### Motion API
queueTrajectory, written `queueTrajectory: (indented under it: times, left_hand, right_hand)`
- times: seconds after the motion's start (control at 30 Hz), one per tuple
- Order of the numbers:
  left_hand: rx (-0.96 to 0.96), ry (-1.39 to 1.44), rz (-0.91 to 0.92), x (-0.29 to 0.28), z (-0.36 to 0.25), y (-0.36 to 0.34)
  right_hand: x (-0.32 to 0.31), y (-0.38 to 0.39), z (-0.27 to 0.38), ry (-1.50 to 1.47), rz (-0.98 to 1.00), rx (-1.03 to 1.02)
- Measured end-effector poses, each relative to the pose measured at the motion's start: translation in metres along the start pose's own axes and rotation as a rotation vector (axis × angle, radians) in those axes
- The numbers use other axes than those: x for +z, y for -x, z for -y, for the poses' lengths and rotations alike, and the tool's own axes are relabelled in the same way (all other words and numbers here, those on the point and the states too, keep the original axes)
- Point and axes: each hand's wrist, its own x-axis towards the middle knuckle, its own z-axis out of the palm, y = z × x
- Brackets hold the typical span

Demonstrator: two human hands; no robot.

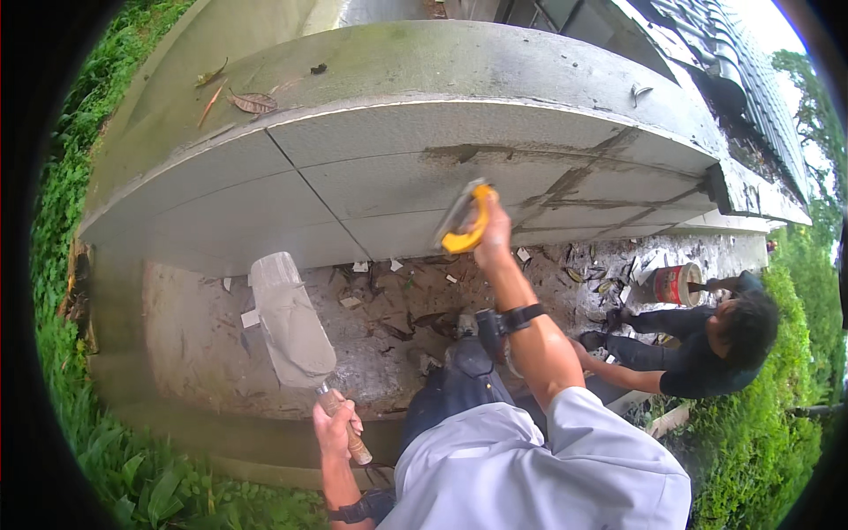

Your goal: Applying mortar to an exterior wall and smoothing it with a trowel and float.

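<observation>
My left hand [337,420] grips the wooden handle [359,444] of a long metal trowel [268,265], whose broad blade carries a pale grey mortar [296,331]. My right hand [492,234] is closed round the yellow handle of a float [462,231], held at the low tiled wall [371,184]. Dark wet grout [565,185] streaks the seams on the wall's right part, while a thin dark line runs down its left part.
At the right a co-worker [717,336] bends beside a red bucket [677,284], a hand on a dark handle in it. Dry leaves and scraps litter the paved ground [194,327]. The wall's ledge [371,66] bears leaves; plants [132,477] and a tiled roof [738,71] border the scene.
</observation>
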Motion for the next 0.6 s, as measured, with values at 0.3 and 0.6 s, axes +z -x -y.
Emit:
queueTrajectory:
  times: [0.3,0.6]
  left_hand:
    - [-0.001,0.058,-0.028,0.008,-0.015,-0.010]
    - [0.031,0.018,-0.017,0.014,-0.048,-0.033]
  right_hand:
    - [0.059,-0.011,0.028,-0.403,0.046,0.088]
    - [0.123,0.022,-0.081,0.524,0.178,-0.237]
